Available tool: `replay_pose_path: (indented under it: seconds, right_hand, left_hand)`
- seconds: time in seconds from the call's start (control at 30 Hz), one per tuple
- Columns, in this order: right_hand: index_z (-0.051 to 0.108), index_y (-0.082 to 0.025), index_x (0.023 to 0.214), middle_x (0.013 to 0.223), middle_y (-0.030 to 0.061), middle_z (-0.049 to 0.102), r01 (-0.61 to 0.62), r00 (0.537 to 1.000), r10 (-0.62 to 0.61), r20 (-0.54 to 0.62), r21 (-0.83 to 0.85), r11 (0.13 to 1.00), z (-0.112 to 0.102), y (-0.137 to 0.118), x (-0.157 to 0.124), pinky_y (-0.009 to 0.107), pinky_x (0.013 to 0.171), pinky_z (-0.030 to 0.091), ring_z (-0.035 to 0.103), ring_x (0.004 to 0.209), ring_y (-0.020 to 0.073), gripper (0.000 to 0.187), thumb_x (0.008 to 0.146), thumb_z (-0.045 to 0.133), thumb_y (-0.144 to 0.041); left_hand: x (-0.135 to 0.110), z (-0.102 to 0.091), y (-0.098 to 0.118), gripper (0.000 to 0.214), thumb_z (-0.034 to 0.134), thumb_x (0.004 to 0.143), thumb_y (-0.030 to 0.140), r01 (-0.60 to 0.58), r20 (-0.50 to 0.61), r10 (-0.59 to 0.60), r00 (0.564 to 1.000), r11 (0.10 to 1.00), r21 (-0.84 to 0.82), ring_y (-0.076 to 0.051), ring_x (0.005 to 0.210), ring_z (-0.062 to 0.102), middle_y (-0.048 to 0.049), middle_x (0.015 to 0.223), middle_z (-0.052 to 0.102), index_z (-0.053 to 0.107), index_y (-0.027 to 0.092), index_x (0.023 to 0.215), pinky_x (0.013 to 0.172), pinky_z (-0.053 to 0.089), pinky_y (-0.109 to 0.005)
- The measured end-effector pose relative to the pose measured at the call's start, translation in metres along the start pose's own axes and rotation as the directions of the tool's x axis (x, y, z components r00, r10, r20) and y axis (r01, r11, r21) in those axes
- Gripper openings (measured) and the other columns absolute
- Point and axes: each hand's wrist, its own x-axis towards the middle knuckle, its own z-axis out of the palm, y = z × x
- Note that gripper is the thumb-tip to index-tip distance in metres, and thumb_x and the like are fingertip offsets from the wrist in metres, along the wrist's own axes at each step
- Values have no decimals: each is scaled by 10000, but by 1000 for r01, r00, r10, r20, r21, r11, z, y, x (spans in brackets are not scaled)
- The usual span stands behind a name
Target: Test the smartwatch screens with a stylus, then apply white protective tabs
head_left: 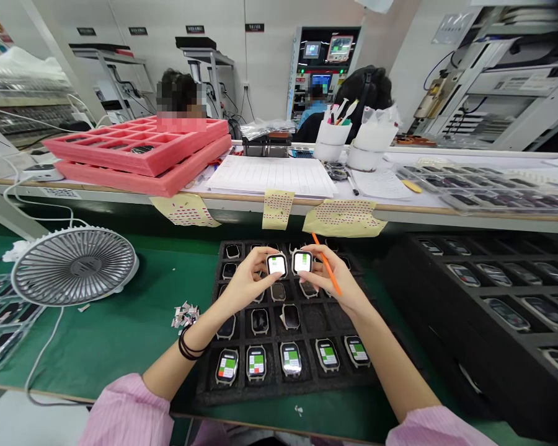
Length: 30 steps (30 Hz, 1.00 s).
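Observation:
My left hand (253,275) is closed on a smartwatch (276,265) with a lit, mostly white screen, pinched between thumb and fingers. Close beside it, my right hand (332,275) grips a second lit smartwatch (302,261) showing some green. An orange stick-like tool (327,265) is also tucked in the right hand, its kind unclear. Both watches are held above a black foam tray (279,387) with square compartments. In its front row lie several watches with green and white screens, such as this watch (291,359); farther back several have dark screens. My hands hide part of the tray.
A grey desk fan (77,266) stands left, near a small pile of scraps (185,314). Stacked black foam trays (446,322) with watches rise at right. Ahead runs a shelf with pink foam trays (139,148), paper sheets (272,176) and hanging yellow notes (278,209). People sit beyond.

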Motion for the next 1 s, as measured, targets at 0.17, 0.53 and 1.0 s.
replay_pose_path:
  seconds: [0.17,0.53,1.0]
  right_hand:
    - [589,-234,1020,1005,27,622,-13,1000,13,-27,10,1000,1,-1,-1,214,419,447,654,587,119,413,676,813,-284]
    - [606,-216,804,771,-19,579,-92,973,95,-210,28,995,8,-9,-5,211,382,400,470,472,73,300,684,802,-409]
    - [579,-231,972,967,11,616,-16,999,17,-40,33,999,0,-2,-1,203,429,441,592,561,81,366,699,807,-314]
  left_hand:
    - [1,1,-1,340,685,787,305,1,-14,-1,1000,1000,-18,-134,803,595,-79,1071,646,522,175,1055,668,459,-229]
    - [1,3,0,298,604,844,467,40,-59,-41,997,999,-25,-76,544,434,23,705,550,561,173,866,481,344,-194]
    - [0,2,-2,377,629,853,343,35,67,-30,997,997,-69,-122,735,566,-92,1125,606,494,195,1172,501,429,-191]
